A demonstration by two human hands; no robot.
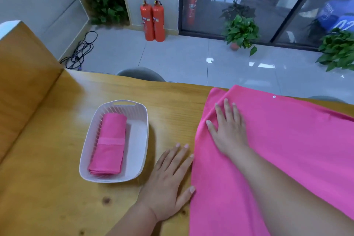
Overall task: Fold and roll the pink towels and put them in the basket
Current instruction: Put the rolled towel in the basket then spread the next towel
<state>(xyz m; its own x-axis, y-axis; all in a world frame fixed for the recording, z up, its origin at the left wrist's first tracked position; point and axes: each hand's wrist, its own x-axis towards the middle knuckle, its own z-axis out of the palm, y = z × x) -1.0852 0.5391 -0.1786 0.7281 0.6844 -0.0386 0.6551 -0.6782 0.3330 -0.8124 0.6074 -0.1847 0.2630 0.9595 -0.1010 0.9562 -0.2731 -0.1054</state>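
A large pink towel [287,149] lies spread over the right half of the wooden table [57,188], folded over on itself at its far left corner. My right hand [229,130] presses flat on the towel near that corner, fingers straight. My left hand [170,176] lies flat on the bare table, its thumb and fingertips touching the towel's left edge. Left of it stands a white plastic basket [142,136] with a rolled pink towel [110,143] lying along its left side.
A raised wooden panel [24,74] borders the table's left side. A grey chair back [140,74] shows past the far edge. Beyond are a tiled floor, two red fire extinguishers [152,21], potted plants and cables.
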